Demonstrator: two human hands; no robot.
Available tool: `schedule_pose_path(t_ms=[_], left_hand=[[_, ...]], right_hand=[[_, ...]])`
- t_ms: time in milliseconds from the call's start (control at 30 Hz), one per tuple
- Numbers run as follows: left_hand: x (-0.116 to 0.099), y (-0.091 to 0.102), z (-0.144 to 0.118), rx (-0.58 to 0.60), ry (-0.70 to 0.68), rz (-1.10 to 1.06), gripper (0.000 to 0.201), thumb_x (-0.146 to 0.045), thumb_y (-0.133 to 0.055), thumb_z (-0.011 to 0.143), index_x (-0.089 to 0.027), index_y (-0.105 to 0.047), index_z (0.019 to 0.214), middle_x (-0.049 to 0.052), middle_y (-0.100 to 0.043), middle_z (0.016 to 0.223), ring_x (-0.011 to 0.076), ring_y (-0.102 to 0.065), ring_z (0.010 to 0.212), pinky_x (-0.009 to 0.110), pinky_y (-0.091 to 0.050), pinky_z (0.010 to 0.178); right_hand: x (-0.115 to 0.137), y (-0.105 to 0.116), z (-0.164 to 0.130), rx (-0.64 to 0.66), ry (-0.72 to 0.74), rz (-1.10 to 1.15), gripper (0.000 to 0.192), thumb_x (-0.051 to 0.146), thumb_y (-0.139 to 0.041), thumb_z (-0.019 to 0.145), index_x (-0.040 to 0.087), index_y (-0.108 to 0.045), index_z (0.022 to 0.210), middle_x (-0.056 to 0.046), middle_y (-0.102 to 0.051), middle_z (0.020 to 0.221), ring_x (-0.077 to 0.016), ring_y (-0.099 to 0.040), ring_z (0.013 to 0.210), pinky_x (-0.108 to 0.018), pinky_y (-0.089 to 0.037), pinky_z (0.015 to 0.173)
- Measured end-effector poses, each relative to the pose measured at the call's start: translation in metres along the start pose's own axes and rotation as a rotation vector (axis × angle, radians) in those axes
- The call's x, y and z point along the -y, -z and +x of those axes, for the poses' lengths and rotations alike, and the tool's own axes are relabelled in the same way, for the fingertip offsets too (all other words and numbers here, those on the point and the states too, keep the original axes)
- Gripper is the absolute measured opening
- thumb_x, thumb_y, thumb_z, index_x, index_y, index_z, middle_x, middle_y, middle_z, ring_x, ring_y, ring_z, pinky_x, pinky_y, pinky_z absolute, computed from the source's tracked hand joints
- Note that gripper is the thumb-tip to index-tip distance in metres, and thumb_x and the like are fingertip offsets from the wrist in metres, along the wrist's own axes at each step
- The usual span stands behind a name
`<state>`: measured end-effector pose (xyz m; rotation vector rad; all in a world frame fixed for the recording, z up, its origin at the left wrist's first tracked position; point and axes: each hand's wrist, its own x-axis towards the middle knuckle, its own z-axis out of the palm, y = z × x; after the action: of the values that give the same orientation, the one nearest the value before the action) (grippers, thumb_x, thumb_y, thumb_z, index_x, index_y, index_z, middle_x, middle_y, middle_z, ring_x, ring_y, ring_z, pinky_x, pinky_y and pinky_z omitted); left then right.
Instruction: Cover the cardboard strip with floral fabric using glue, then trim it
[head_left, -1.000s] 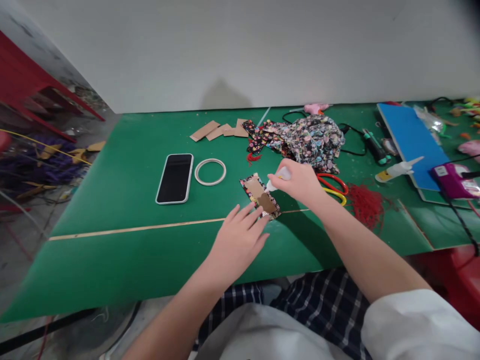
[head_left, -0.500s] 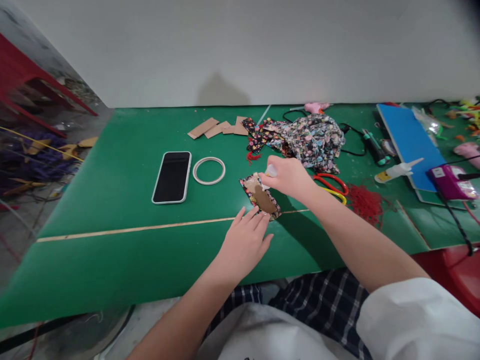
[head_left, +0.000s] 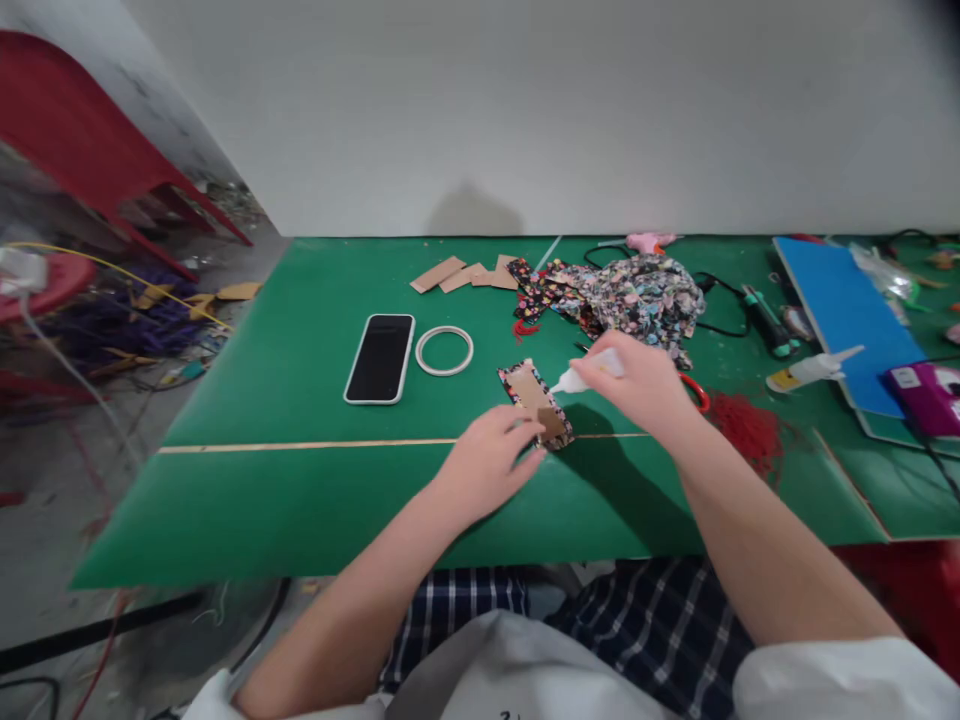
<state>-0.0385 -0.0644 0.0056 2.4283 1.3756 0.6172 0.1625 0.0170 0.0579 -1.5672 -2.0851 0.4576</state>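
Observation:
A small cardboard rectangle edged with floral fabric [head_left: 531,392] lies on the green table in front of me. My left hand [head_left: 491,455] rests at its lower end, fingers extended over the edge and thumb apart. In my right hand [head_left: 637,380] is a white glue bottle [head_left: 592,372], gripped and tilted. Its nozzle points down-left at the rectangle's right-hand fabric edge; whether the tip touches I cannot tell. Just behind my right hand, red-handled scissors [head_left: 696,392] are mostly hidden. A bundle of red threads [head_left: 744,430] lies to their right.
To the left lie a phone [head_left: 380,358] and a roll of tape [head_left: 445,351]. Cardboard strips [head_left: 439,274] and a heap of floral fabric [head_left: 637,295] are farther back. On the right are another glue bottle [head_left: 806,372], a blue board [head_left: 840,310] and a purple device [head_left: 926,398].
My right hand has drawn the bottle away from the rectangle's upper part to its right side. The left hand's fingers have curled in more at the lower end. The camera view has shifted.

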Motion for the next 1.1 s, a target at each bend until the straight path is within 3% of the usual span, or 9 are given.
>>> schedule_pose_path(t_ms=[100,133,267,400,533,733,900,967,1100], left_hand=[[0.05,0.03,0.003,-0.242,0.263,0.16,0.029,-0.03,-0.048,0.088,-0.016,-0.06,0.11,0.013,-0.054,0.127,0.0231,-0.048,0.121,0.039,-0.037,0.105],[0.069,0.039,0.003,-0.322,0.38,0.247,0.032,-0.03,-0.049,0.088,-0.015,-0.059,0.113,0.015,-0.051,0.131,0.0254,-0.044,0.124,0.041,-0.035,0.106],[0.121,0.059,-0.001,-0.318,0.726,0.471,0.047,-0.042,-0.049,0.086,-0.012,-0.054,0.122,0.021,-0.039,0.14,0.0367,-0.032,0.133,0.052,-0.031,0.105],[0.12,0.052,-0.006,-0.268,0.754,0.52,0.043,-0.049,-0.043,0.087,-0.017,-0.063,0.108,0.017,-0.045,0.137,0.0359,-0.028,0.135,0.055,-0.028,0.105],[0.111,0.042,-0.008,-0.301,0.789,0.521,0.048,-0.051,-0.045,0.085,-0.018,-0.06,0.115,0.018,-0.032,0.146,0.0383,-0.028,0.134,0.056,-0.03,0.104],[0.115,0.044,-0.01,-0.257,0.845,0.479,0.055,-0.052,-0.048,0.082,-0.018,-0.053,0.125,0.02,-0.025,0.148,0.0409,-0.038,0.128,0.053,-0.038,0.098],[0.109,0.048,-0.012,-0.221,0.89,0.411,0.081,-0.047,-0.056,0.077,-0.021,-0.021,0.145,0.024,-0.023,0.147,0.0413,-0.052,0.114,0.051,-0.045,0.089],[0.103,0.049,-0.015,-0.239,0.883,0.415,0.082,-0.045,-0.057,0.076,-0.021,-0.02,0.145,0.025,-0.025,0.146,0.0415,-0.052,0.113,0.051,-0.045,0.089],[0.081,0.042,-0.023,-0.225,0.879,0.425,0.08,-0.043,-0.055,0.077,-0.017,-0.022,0.145,0.028,-0.026,0.144,0.0436,-0.054,0.109,0.053,-0.046,0.085]], right_hand=[[-0.02,0.004,-0.013,-0.222,-0.244,0.511,0.029,0.046,-0.063,0.069,0.021,-0.064,0.083,0.0,-0.061,0.066,-0.0135,-0.053,0.056,-0.026,-0.042,0.052],[-0.028,0.002,-0.016,-0.224,-0.299,0.703,0.031,0.045,-0.065,0.067,0.021,-0.065,0.088,0.0,-0.062,0.069,-0.0135,-0.054,0.057,-0.027,-0.044,0.052],[-0.055,-0.012,-0.023,-0.186,-0.43,1.132,0.03,0.04,-0.069,0.066,0.023,-0.063,0.09,0.0,-0.065,0.072,-0.0107,-0.055,0.057,-0.024,-0.046,0.053],[-0.067,-0.017,-0.025,-0.166,-0.41,1.269,0.026,0.043,-0.062,0.072,0.024,-0.062,0.089,-0.001,-0.066,0.08,-0.0129,-0.061,0.068,-0.028,-0.051,0.062],[-0.069,-0.016,-0.026,-0.154,-0.368,1.314,0.03,0.044,-0.061,0.072,0.026,-0.062,0.096,-0.004,-0.067,0.102,-0.0169,-0.064,0.091,-0.033,-0.052,0.076],[-0.072,-0.026,-0.025,-0.249,-0.343,1.104,0.035,0.039,-0.071,0.063,0.023,-0.06,0.092,-0.003,-0.067,0.097,-0.018,-0.064,0.092,-0.034,-0.048,0.082],[-0.079,-0.028,-0.022,-0.214,-0.352,0.316,0.047,0.052,-0.068,0.061,0.016,-0.06,0.091,-0.007,-0.065,0.082,-0.0212,-0.059,0.071,-0.038,-0.046,0.071],[-0.078,-0.029,-0.019,-0.16,-0.296,0.066,0.047,0.055,-0.063,0.063,0.017,-0.058,0.09,-0.006,-0.062,0.077,-0.0217,-0.056,0.068,-0.037,-0.044,0.065],[-0.075,-0.034,-0.005,-0.108,-0.186,-0.13,0.039,0.053,-0.055,0.07,0.018,-0.053,0.086,-0.008,-0.059,0.075,-0.0228,-0.055,0.069,-0.034,-0.04,0.063]])
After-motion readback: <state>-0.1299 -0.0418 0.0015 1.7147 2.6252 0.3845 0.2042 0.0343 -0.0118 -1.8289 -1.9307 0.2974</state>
